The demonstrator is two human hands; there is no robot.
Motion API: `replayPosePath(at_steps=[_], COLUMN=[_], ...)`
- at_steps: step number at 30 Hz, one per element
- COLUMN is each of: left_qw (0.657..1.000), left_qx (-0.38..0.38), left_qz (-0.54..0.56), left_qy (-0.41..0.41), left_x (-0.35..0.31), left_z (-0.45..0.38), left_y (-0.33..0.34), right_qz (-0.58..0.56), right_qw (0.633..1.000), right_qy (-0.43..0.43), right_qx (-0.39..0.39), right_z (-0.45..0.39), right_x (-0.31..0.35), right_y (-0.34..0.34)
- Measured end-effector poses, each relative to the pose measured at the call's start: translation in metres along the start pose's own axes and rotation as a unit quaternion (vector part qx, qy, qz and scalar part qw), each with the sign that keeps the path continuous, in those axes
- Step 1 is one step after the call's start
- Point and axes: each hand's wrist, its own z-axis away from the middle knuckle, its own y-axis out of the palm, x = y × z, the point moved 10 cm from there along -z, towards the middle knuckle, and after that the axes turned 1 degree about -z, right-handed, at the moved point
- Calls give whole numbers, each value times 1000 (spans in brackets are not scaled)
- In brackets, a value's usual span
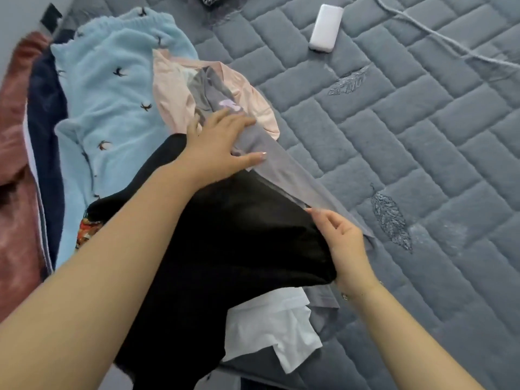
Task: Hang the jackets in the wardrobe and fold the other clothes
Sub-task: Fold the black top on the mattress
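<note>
A heap of clothes lies on a quilted grey bed cover (394,142). A grey garment (287,175) with a pale lilac print stretches diagonally across the heap. My left hand (219,147) lies flat on its upper part, fingers straight. Lower down, my right hand (343,243) pinches the garment's edge beside a black garment (239,249). A fluffy light blue sweater (112,114) with small dark birds lies to the left, a pink piece (171,91) under the grey one, and a white piece (270,327) pokes out below the black one.
A white power bank (326,28) lies on the cover at the top, with a pale cable (439,38) running to the right. A navy garment (45,130) and a reddish fluffy one (14,153) lie along the left edge. The cover's right half is bare.
</note>
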Motion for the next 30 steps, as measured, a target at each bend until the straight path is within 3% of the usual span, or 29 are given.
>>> replayPosePath(at_steps=[2,4,5,7,10,12,14,16,18,20,23,25,27,30], left_qw=[974,914,891,878,918,945,961,970,971,968,963,979,983,971], left_qx=[200,379,433,466,390,306,231,167,113,80,96,132,181,196], left_qz=[-106,-144,-138,-104,-6,35,37,67,103,122,154,76,-38,-54], left_qy=[12,1,3,30,75,111,145,166,186,203,200,137,6,-125], left_x=[-13,-23,-31,-57,-116,-165,-220,-277,-340,-407,-485,-501,-482,-457], left_z=[-15,2,14,33,43,39,30,17,5,2,4,8,24,69], left_y=[57,109,128,154,157,139,118,101,95,109,171,228,280,321], right_qz=[61,213,287,379,443,426,360,269,212,207,255,281,286,221], right_qw=[996,971,950,912,878,887,924,962,974,960,919,905,907,939], right_qy=[8,23,39,76,118,106,62,4,-44,-67,-53,-17,43,113], right_qx=[63,110,119,133,140,142,115,42,-67,-177,-295,-319,-305,-237], right_z=[13,23,27,34,45,53,63,79,99,123,150,155,153,140], right_x=[-6,-19,-28,-46,-63,-61,-44,-18,5,16,8,-15,-50,-102], right_y=[-18,-41,-56,-90,-140,-167,-197,-242,-305,-375,-476,-535,-579,-604])
